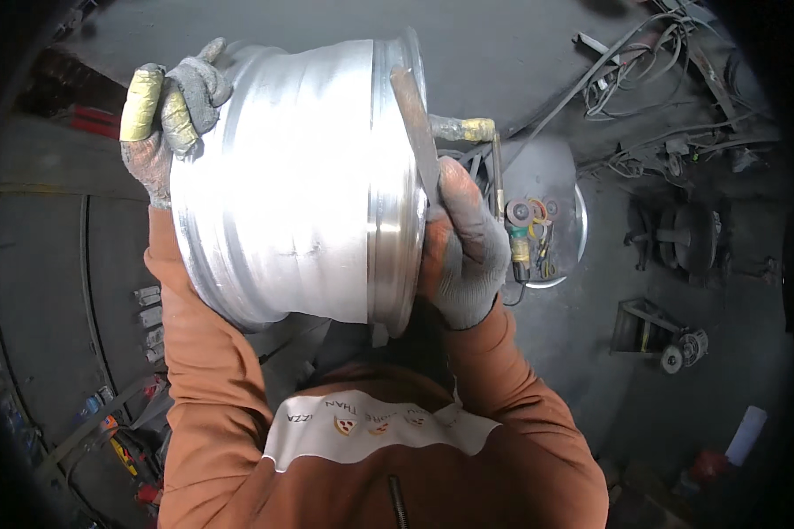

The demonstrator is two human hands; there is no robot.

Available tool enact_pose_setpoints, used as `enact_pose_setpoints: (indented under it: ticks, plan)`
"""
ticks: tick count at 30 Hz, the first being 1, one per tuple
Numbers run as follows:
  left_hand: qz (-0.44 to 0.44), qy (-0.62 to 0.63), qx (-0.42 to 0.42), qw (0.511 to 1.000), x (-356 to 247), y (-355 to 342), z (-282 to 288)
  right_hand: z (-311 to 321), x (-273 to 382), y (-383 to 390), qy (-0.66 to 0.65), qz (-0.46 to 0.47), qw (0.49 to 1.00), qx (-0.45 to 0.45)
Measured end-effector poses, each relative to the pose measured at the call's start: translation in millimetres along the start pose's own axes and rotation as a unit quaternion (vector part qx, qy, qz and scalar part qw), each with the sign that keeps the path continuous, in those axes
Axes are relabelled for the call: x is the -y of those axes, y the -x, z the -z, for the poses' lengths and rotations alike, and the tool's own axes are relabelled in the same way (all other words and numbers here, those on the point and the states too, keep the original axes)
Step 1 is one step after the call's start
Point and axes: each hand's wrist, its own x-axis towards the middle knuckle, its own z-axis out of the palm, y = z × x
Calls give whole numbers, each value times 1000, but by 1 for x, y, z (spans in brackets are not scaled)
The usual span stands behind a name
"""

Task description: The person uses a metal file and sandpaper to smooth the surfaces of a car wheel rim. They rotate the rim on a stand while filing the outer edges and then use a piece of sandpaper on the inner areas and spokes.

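A bare silver aluminium wheel rim (291,185) is held at chest height, its barrel axis lying left to right. The gloved left hand (169,119) curls its fingers over the rim's left edge, while the gloved right hand (461,247) grips a flat grey metal file (415,123) laid against the right flange and pointing away from the person. Beyond lie a round metal disc (566,256) strewn with small tools and a tangle of dark cables (644,62).

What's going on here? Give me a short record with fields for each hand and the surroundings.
Left hand: gloved, fingers taped yellow, gripping the far edge of a silver wheel rim
Right hand: gloved, holding a flat metal file against the rim's flange
Rim: lying on its side, held at chest height
Surroundings: dark workshop floor, round tray with small discs, cables
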Motion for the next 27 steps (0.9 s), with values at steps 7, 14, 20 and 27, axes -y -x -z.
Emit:
enact_pose_setpoints:
  ticks: [7,14,20,27]
  plan:
    - [-5,0,26,1000,-14,-2,-4,59,5,92,286,-144,919,229]
    - [13,63,41,997,-3,-6,0,72,44,105,215,-254,943,13]
    - [27,45,68,996,-6,-6,1,54,52,49,219,-55,968,112]
    - [20,-41,19,999,-11,-5,-1,39,51,-22,265,-15,956,126]
